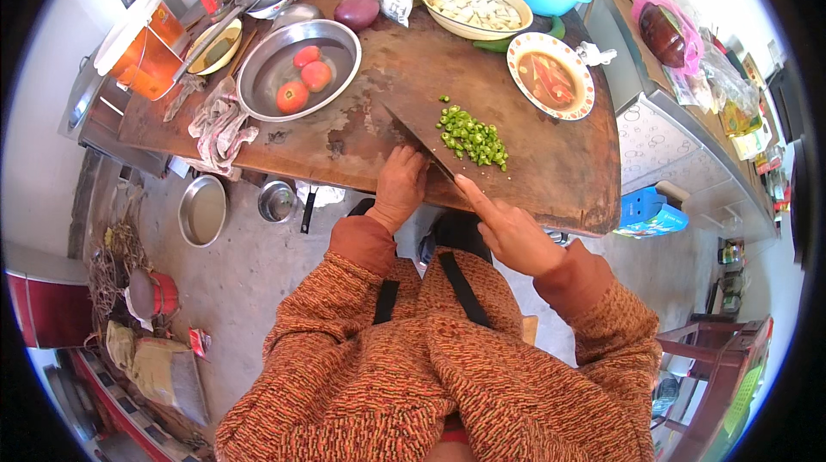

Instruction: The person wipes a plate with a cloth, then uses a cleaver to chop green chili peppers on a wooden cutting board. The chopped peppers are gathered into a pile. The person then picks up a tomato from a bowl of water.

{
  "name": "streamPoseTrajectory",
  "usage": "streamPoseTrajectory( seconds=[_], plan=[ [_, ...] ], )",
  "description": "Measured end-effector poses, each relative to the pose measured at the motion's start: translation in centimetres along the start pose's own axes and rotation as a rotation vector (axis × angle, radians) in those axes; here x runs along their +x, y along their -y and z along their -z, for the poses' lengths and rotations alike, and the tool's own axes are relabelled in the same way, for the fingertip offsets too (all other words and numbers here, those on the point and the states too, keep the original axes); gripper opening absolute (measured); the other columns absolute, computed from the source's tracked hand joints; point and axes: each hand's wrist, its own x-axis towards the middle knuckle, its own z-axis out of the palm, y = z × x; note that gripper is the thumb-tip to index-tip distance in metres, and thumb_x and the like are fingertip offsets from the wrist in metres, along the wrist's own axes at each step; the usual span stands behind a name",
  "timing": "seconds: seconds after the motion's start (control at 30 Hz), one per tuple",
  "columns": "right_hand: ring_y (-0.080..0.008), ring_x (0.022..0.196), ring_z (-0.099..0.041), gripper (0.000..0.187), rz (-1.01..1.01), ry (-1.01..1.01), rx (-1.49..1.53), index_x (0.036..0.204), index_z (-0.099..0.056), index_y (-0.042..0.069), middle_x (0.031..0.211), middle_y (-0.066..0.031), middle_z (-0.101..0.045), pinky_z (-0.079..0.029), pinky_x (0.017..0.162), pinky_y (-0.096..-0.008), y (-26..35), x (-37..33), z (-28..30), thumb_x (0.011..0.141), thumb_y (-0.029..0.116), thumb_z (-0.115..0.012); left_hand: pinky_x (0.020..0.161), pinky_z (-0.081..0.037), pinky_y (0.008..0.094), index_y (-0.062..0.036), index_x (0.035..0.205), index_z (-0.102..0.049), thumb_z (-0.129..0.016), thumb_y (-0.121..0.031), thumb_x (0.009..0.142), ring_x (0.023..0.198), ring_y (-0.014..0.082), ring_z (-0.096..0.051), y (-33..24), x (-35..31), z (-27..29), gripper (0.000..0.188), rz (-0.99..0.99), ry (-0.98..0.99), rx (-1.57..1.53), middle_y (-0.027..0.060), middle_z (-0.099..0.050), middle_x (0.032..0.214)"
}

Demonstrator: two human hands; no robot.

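Note:
My right hand [518,234] is wrapped round the handle of a kitchen knife [423,144], its forefinger stretched along the blade's near end. The dark blade points away and to the left, low over the wooden table [379,139]. On the blade's left side, at the table's front edge, my left hand [400,185] has its fingers curled close against it. Whatever those fingers hold is hidden. To the right of the blade lies a pile of chopped green peppers [473,137], with a small bit [444,99] apart from it.
A metal basin [251,92] with three tomatoes stands left. Behind are a purple eggplant [357,11], a bowl [434,23] of pale cut pieces and a green pepper [493,46]. A patterned plate [585,88] holds reddish pieces in liquid. Cloths [220,126] hang at the left edge.

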Motion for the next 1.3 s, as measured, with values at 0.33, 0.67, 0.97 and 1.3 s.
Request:
streamPoseTrajectory(
  seconds=[0.33,0.67,0.97,1.3],
  plan=[
    [-0.0213,0.085,-0.061,0.074,-0.391,-0.028,0.576,0.155,-0.027,0.015,0.092,-0.0153,-0.059,-0.051,0.083,-0.0354,-2.2,2.1,2.4,0.088,-0.001,-0.057,0.074,-0.049,0.0416,-0.0052,0.084,-0.062,-0.063,-0.001,0.077,0.089,0.0319,-0.059,0.5,1.7,0.3,0.009,-0.041,0.131,-0.073,0.0104,-0.059,0.086],
    [-0.0469,0.095,-0.06,0.076,-0.047,-0.181,0.152,0.154,-0.027,0.011,0.098,-0.0278,-0.062,-0.048,0.084,-0.0476,-1.0,-0.6,3.0,0.085,-0.004,-0.055,0.073,-0.051,0.0417,-0.0053,0.081,-0.062,-0.062,0.0,0.077,0.087,0.0322,-0.059,-0.3,2.4,-2.7,0.007,-0.069,0.077,-0.075,0.0101,-0.059,0.086],
    [-0.0491,0.09,-0.06,0.077,-0.011,-0.154,0.121,0.155,-0.021,0.013,0.094,-0.0298,-0.062,-0.048,0.08,-0.0524,-1.3,-1.2,0.7,0.087,-0.002,-0.053,0.073,-0.051,0.0426,-0.0045,0.086,-0.067,-0.067,0.0,0.077,0.088,0.0344,-0.06,-0.3,2.2,-3.0,0.01,-0.045,0.061,-0.085,0.0112,-0.062,0.092],
    [-0.0466,0.093,-0.06,0.071,-0.057,-0.161,0.159,0.153,-0.028,0.012,0.099,-0.0283,-0.062,-0.048,0.08,-0.0497,-2.7,1.5,2.6,0.088,-0.003,-0.052,0.074,-0.05,0.0421,-0.0068,0.081,-0.063,-0.068,-0.006,0.075,0.085,0.0308,-0.059,-0.2,2.6,-2.5,0.008,-0.066,0.041,-0.009,0.0087,-0.059,0.084]
  ],
)
